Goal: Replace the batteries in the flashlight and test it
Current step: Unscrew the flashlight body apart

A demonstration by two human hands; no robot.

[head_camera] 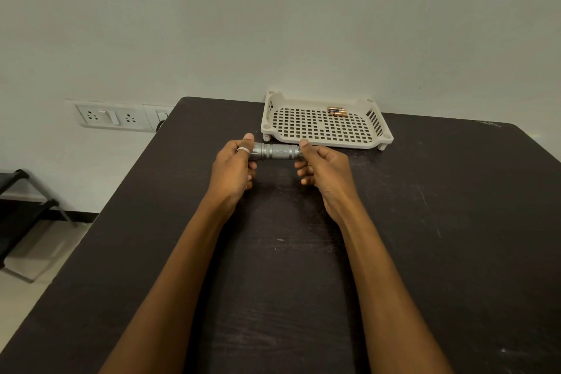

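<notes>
From the head camera, both bare arms reach up the middle of the frame over a dark table point(425, 222). A silver flashlight point(277, 151) is held level, crosswise, just above the tabletop at centre frame. The left hand point(233, 165) is curled around its wider head end, thumb on top, a ring on one finger. The right hand point(326, 168) pinches the tail end between thumb and bent fingers. Just beyond the flashlight, toward the upper right of centre, sits a white perforated tray point(326, 143) against the wall. Batteries point(337, 112) with gold and black wrap lie at the tray's far edge; how many, I cannot tell. Wall sockets point(110, 117) show at the left of the frame.
</notes>
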